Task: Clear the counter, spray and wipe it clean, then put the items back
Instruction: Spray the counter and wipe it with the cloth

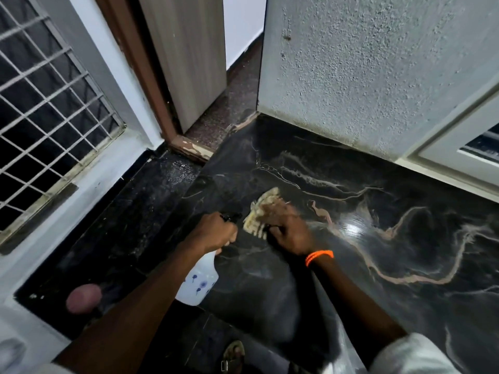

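1 spray bottle (pixel 201 279), 1 cloth (pixel 263 211), 2 hands. Black veined marble table (pixel 378 238), rough grey wall at 1 o'clock, grilled window at 9. Left hand (pixel 213 233) fingers curl round bottle neck; long axis 7-to-1, nozzle toward 1. Right hand (pixel 289 233) presses cloth at centre; fingers blurred, can't tell.

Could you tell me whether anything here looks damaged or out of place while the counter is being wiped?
Yes: the door frame's foot, by the counter's far left corner, has chipped, peeling paint. Otherwise the left hand grips the spray bottle and the right hand presses the cloth on the counter.
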